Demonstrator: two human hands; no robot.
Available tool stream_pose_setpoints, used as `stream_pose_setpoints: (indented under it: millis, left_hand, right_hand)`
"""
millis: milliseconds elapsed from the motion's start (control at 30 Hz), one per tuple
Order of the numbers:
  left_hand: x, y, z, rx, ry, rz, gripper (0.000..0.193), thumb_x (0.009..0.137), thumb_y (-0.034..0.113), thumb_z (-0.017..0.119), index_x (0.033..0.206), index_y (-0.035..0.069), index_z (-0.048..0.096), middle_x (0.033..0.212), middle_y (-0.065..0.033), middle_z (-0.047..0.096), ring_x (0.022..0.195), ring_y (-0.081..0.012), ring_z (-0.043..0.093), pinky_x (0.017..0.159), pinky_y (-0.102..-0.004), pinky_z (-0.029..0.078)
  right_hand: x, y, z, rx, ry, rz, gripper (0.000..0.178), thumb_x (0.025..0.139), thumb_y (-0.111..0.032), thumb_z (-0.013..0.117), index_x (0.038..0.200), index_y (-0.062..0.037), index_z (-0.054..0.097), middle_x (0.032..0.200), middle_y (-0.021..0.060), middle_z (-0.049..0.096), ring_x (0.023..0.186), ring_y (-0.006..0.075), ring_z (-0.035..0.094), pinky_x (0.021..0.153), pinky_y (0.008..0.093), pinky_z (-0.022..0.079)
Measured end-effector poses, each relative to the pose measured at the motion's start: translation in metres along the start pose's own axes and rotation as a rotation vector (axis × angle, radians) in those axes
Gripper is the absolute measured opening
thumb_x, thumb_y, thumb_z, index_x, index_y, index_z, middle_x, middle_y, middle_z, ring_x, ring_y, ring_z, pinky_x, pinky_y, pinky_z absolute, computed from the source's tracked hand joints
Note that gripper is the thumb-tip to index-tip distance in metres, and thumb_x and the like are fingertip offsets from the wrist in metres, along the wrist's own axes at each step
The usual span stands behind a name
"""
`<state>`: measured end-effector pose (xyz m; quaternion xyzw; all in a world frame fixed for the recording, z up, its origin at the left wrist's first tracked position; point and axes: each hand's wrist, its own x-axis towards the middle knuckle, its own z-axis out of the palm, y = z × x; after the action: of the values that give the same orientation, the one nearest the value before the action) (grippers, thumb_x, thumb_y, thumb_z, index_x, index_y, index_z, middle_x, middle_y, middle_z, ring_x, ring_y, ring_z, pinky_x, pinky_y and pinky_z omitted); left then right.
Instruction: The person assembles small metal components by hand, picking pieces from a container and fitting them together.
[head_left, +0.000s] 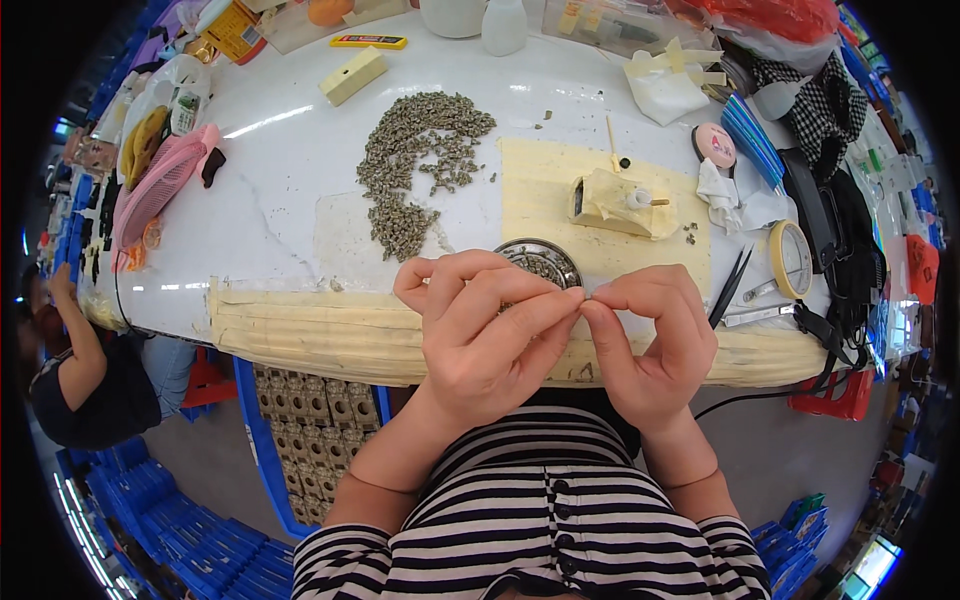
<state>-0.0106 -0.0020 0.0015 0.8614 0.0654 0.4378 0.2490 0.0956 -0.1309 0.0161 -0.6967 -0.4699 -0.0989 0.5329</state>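
Observation:
My left hand (495,335) and my right hand (655,335) meet at their fingertips over the table's front edge. Each pinches with thumb and forefinger; whatever lies between the tips is too small to make out. Just behind them stands a round metal dish (541,247) holding small grey metal parts, partly hidden by my left hand. A large heap of similar small parts (415,165) is spread on the white table beyond my left hand. Beyond my right hand sits a tape-covered block (622,205) with a small white piece on top, on a yellow sheet (535,170).
At the right lie black tweezers (732,287), a tape roll (791,258) and a round pink case (714,145). A pink mesh basket (165,200) stands at the left. Below the table is a blue crate (250,420) of metal blocks. Another person (95,385) sits at far left.

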Motion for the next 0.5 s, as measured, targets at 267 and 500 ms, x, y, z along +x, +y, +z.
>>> stream_pose_setpoints:
  millis: [267, 500]
  left_hand:
    - [0.0, -0.003, -0.001, -0.072, 0.028, -0.01, 0.029, 0.066, 0.004, 0.083, 0.094, 0.013, 0.076, 0.087, 0.0027, 0.067, 0.084, -0.019, 0.059, 0.082, -0.0335, 0.035]
    - [0.001, -0.003, -0.003, -0.093, -0.008, 0.024, 0.029, 0.067, 0.005, 0.083, 0.093, 0.014, 0.077, 0.088, 0.003, 0.067, 0.084, -0.0186, 0.058, 0.081, -0.0352, 0.034]
  right_hand:
    - [-0.004, 0.004, 0.0, 0.062, -0.052, 0.016, 0.018, 0.076, -0.002, 0.081, 0.092, -0.0036, 0.073, 0.088, 0.0079, 0.069, 0.076, 0.0215, 0.063, 0.067, 0.0296, 0.049]
    - [-0.006, 0.009, -0.002, 0.544, -0.218, 0.371, 0.006, 0.087, -0.003, 0.074, 0.091, -0.001, 0.07, 0.09, 0.0101, 0.068, 0.078, 0.019, 0.063, 0.071, 0.0282, 0.05]
